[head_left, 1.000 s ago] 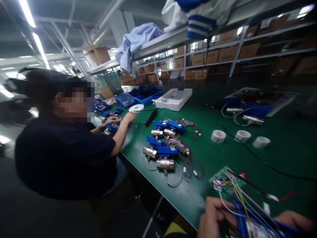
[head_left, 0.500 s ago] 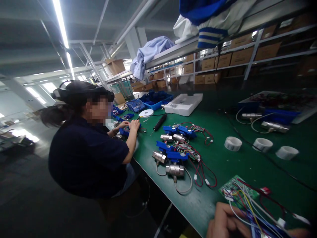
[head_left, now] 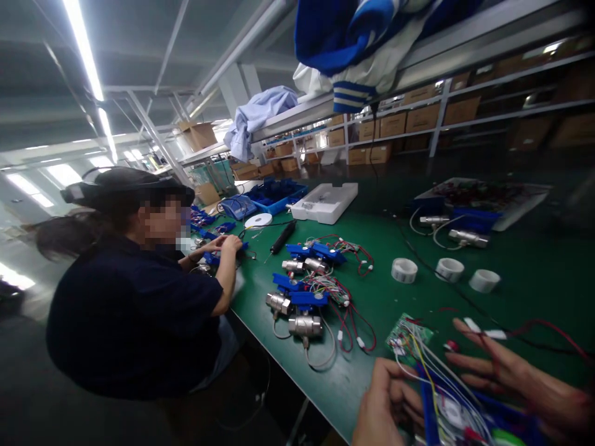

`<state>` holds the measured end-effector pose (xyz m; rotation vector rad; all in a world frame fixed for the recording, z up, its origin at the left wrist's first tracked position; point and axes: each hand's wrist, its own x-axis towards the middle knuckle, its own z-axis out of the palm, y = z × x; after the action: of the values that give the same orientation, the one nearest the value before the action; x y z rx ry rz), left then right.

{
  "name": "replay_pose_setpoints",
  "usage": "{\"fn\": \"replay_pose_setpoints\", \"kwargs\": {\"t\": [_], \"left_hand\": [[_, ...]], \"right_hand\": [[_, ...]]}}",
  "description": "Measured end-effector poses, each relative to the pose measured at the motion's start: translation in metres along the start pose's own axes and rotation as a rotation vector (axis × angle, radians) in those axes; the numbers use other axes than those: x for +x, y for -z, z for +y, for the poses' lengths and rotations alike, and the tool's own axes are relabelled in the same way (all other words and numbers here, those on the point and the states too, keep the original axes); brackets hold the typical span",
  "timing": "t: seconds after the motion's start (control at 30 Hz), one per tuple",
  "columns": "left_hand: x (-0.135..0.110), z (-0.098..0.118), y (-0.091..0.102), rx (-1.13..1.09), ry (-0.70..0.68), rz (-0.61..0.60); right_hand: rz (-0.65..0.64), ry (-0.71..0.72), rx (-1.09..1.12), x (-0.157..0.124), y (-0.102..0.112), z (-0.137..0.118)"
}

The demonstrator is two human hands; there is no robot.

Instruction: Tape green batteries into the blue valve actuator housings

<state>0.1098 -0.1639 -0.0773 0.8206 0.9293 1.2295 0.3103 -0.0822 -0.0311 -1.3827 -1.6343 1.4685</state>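
Housing [head_left: 428,418], blue, sits at five o'clock, its bottom cut off, contents masked by wires [head_left: 436,364]. Left hand [head_left: 383,402] grips its nine-o'clock side, fingertips partly hidden; right hand [head_left: 515,368], blurred, is spread at its two o'clock.

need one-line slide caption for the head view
Left hand gripping a blue plastic housing, open right hand alongside, near a wired flat green circuit board, over a long green workbench.

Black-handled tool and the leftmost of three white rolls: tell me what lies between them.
In the head view, two blue-topped valves and red wires lie between the tool and the roll, with green table showing beside the roll.
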Motion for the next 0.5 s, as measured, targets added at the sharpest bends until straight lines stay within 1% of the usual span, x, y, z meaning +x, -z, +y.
{"fn": "replay_pose_setpoints", "kwargs": {"t": [0.07, 0.13, 0.2, 0.23, 0.27, 0.37, 0.43, 0.5], "left_hand": [[0.004, 0.001, -0.007, 0.038, 0.000, 0.076], [0.008, 0.009, -0.013, 0.084, 0.064, 0.126], [0.014, 0.020, -0.017, 0.167, 0.124, 0.196], [0.017, 0.026, -0.019, 0.232, 0.145, 0.237], [0.021, 0.032, -0.020, 0.256, 0.166, 0.238], [0.033, 0.044, -0.021, 0.317, 0.193, 0.211], [0.038, 0.050, -0.020, 0.377, 0.192, 0.194], [0.041, 0.057, -0.018, 0.443, 0.193, 0.173]], "right_hand": [[0.049, -0.080, 0.197, -0.005, 0.017, -0.012], [0.002, -0.046, 0.242, -0.007, 0.043, -0.027], [-0.065, -0.043, 0.144, -0.007, 0.076, -0.037], [0.012, -0.022, 0.070, -0.008, 0.094, -0.040], [0.050, -0.004, -0.022, -0.009, 0.112, -0.041], [0.108, -0.011, -0.188, -0.023, 0.160, -0.034], [0.117, -0.042, -0.293, -0.039, 0.183, -0.023], [0.101, -0.082, -0.410, -0.059, 0.197, -0.010]]}}
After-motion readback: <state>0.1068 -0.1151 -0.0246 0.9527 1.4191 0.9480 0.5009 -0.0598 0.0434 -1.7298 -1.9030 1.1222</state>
